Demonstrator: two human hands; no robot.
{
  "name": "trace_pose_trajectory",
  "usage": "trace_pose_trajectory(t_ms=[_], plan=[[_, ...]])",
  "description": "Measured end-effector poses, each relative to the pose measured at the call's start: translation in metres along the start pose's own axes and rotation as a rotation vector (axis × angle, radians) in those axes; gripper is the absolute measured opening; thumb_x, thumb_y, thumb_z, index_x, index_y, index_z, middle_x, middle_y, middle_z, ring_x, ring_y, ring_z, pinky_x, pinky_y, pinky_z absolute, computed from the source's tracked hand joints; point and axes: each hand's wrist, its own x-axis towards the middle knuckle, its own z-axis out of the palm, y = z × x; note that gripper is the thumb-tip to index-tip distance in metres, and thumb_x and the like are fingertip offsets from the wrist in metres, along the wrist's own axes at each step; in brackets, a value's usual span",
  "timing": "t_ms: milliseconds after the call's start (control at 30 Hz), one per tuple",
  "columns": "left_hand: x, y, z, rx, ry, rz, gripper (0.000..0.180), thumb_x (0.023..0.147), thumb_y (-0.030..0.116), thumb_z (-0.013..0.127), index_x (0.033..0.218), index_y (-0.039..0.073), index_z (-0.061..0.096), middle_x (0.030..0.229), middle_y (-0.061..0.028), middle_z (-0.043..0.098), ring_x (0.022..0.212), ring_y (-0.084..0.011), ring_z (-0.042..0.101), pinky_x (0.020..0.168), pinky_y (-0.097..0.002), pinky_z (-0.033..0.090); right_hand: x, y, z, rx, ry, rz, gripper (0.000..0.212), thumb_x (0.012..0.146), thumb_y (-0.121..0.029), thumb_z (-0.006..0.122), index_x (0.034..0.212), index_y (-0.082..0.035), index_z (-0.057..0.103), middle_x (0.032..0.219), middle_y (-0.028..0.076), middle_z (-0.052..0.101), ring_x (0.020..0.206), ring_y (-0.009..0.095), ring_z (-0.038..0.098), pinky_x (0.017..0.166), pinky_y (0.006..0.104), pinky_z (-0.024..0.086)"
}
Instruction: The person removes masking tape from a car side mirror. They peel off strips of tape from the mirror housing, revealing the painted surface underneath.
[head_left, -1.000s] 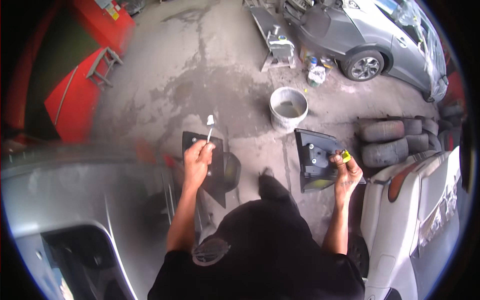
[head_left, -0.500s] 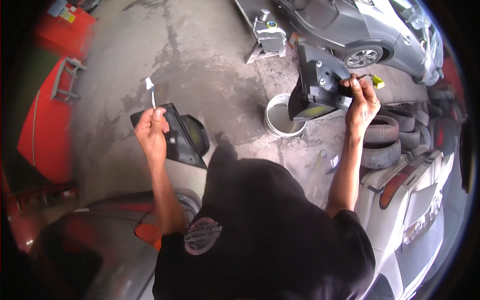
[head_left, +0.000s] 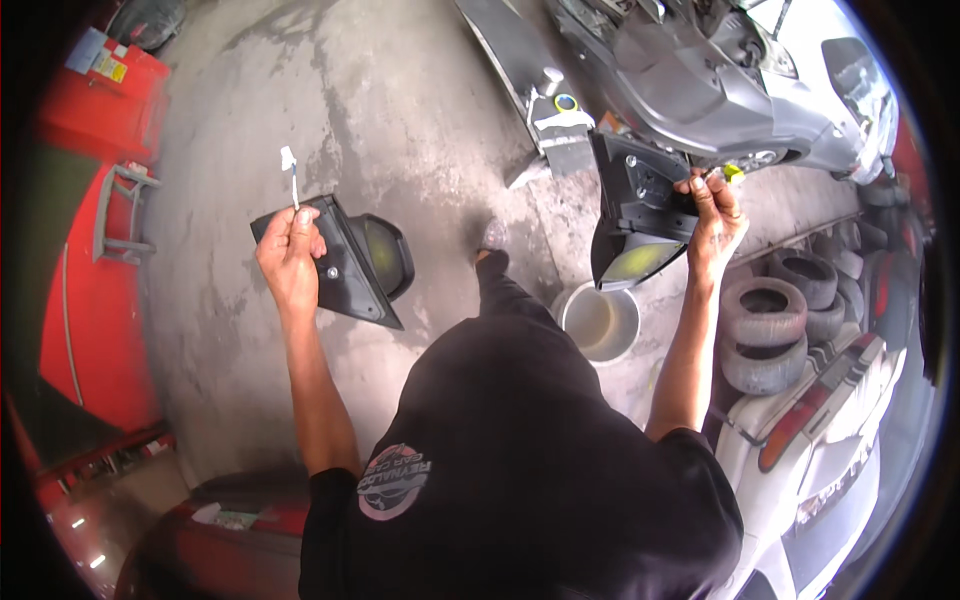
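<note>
My left hand is closed, pinching a thin wire that ends in a white connector above the fingers. A black car side mirror hangs at that hand, its triangular mount partly behind the fingers and its glass facing right. On the other side, my right hand has its fingers closed on the dark wire of a second black side mirror. A yellow-green connector sticks out beyond those fingers. Yellowish glass shows on this mirror's lower part. Whether either hand also grips a mirror housing is hidden.
Beneath the right mirror stands a pale bucket on the concrete floor. A low bench with a tape roll lies ahead, beside a silver car. Stacked tires and a white car are to my right; red equipment is left.
I have stepped forward: one foot now shows ahead, and the bucket sits nearer my body. Both mirrors stay held by the same hands; the right one hangs slightly lower in view.
</note>
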Motion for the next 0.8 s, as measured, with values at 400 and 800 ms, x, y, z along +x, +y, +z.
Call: trace_pose_trajectory(t_ms=[400, 800], plan=[[0.428, -0.053, 0.117, 0.059, 0.033, -0.056, 0.022, 0.105, 0.017, 0.059, 0.097, -0.003, 0.065, 0.067, -0.0001, 0.047, 0.059, -0.0095, 0.044, 0.058, -0.0277, 0.042, 0.394, 0.143, 0.267, -0.059, -0.063, 0.014, 0.02, 0.092, -0.008, 0.074, 0.105, 0.007, 0.073, 0.087, 0.009, 0.074, 0.082, 0.013, 0.067, 0.08, 0.0273, 0.053], [0.832, -0.166, 0.187, 0.048, -0.059, -0.083, 0.02, 0.105, 0.012, 0.057, 0.096, -0.004, 0.064, 0.066, -0.0007, 0.05, 0.059, -0.0091, 0.046, 0.058, -0.0269, 0.042, 0.713, 0.345, 0.563, -0.1, -0.165, 0.096, 0.015, 0.095, -0.004, 0.069, 0.104, 0.008, 0.073, 0.089, 0.009, 0.074, 0.086, 0.015, 0.071, 0.086, 0.0271, 0.052]])
